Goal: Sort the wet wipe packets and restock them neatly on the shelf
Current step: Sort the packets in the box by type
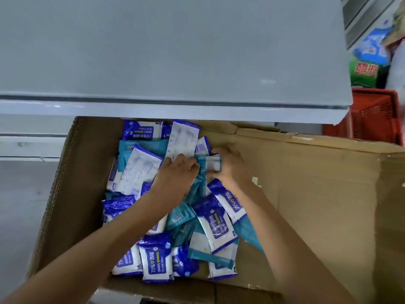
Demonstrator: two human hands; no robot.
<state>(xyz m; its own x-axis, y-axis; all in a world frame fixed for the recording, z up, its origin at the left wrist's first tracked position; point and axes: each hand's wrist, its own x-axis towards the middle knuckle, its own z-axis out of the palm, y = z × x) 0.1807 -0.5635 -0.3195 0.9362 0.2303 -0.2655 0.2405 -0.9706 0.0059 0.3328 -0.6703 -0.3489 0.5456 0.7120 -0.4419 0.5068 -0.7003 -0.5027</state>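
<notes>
Both hands, left (175,172) and right (230,170), fingers clamped on teal packets (200,183) in the box (306,194); slick wrappers could slip, mixing colours.

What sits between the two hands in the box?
In the head view, a teal packet lies between the left hand and right hand; both grip it, over the heap in the cardboard box.

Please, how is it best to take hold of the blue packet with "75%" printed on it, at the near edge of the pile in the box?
Probably from above, pinching its two long side edges. The blue 75% packet lies flat and face up on top of its neighbours in the cardboard box, so its sides seem free. Both the left hand and right hand are busy with a teal packet.
</notes>
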